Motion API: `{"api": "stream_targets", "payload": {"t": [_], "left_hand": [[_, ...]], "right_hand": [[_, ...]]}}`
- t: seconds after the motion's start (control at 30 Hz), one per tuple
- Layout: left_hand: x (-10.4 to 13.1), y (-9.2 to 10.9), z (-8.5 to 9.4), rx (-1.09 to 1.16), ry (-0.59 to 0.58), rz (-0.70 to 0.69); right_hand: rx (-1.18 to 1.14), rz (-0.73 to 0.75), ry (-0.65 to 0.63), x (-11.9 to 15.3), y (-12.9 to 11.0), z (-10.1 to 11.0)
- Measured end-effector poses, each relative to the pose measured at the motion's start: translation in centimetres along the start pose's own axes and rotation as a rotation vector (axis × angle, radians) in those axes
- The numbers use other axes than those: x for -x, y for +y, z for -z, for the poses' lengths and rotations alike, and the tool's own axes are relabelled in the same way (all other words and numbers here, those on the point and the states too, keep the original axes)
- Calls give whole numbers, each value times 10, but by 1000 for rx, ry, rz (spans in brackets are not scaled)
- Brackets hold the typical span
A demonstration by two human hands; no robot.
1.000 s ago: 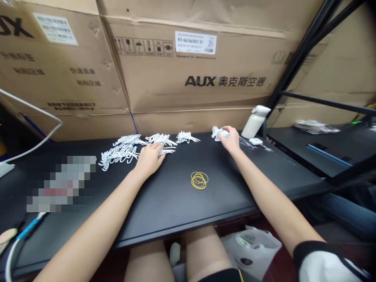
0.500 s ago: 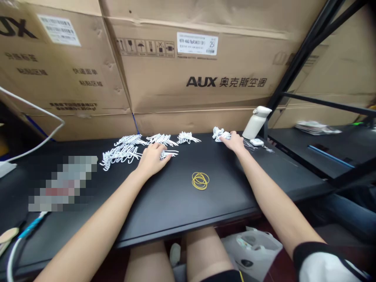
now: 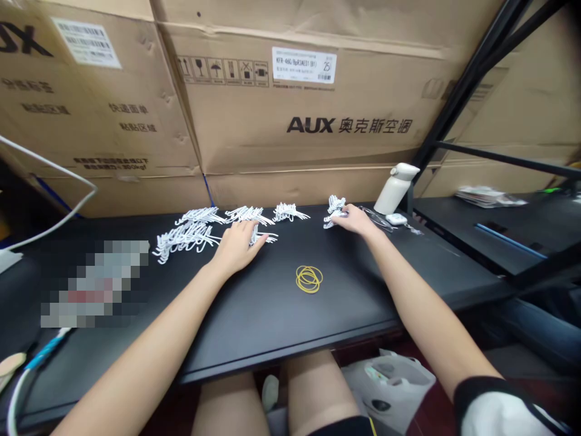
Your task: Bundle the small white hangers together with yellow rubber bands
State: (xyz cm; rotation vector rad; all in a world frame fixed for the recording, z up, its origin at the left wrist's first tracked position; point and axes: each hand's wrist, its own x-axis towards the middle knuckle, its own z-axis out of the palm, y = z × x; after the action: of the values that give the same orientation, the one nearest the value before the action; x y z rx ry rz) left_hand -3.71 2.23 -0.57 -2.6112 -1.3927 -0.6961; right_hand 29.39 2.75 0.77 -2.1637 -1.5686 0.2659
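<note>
Several bundles of white hooks lie along the back left of the black table. My left hand is curled over one small bundle, its ends poking out past the fingers. Further right, my right hand pinches a white bundle at its right end, just in front of another white bundle. Between my hands a separate bundle lies untouched near the back. Loose yellow rubber bands rest in the middle of the table.
A white bottle and a small white case stand at the back right. Cardboard boxes rise behind the table. At the left are a blurred-out object and a white cable. Black metal bars are at the right.
My right hand has moved slightly left and toward me, and the bundle at its fingers has come away from the one behind. My left hand stays almost in place.
</note>
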Motion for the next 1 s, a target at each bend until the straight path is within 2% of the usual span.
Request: {"api": "stream_targets", "payload": {"t": [0.1,0.2,0.27,0.37,0.43,0.5,0.57,0.63,0.8,1.0], "left_hand": [[0,5,4,-26,1,16],[1,14,9,9,69,-6],[2,23,12,143,139,-38],[2,35,13,520,191,31],[1,41,11,807,108,89],[1,44,9,1070,-83,128],[1,45,8,1254,-300,205],[2,44,9,1351,-416,293],[2,40,8,1399,-404,390],[2,36,2,1392,-389,397]], "right_hand": [[-70,111,27,13,-15,0],[-185,359,7,31,-34,-7],[-284,593,5,45,-47,-13],[-437,861,65,65,-66,-22],[-504,973,102,77,-75,-28],[-532,1063,131,85,-80,-32],[-541,1108,133,89,-83,-36],[-543,1124,95,89,-83,-38],[-516,1130,23,87,-81,-29],[-525,1076,149,91,-84,-25]]}}
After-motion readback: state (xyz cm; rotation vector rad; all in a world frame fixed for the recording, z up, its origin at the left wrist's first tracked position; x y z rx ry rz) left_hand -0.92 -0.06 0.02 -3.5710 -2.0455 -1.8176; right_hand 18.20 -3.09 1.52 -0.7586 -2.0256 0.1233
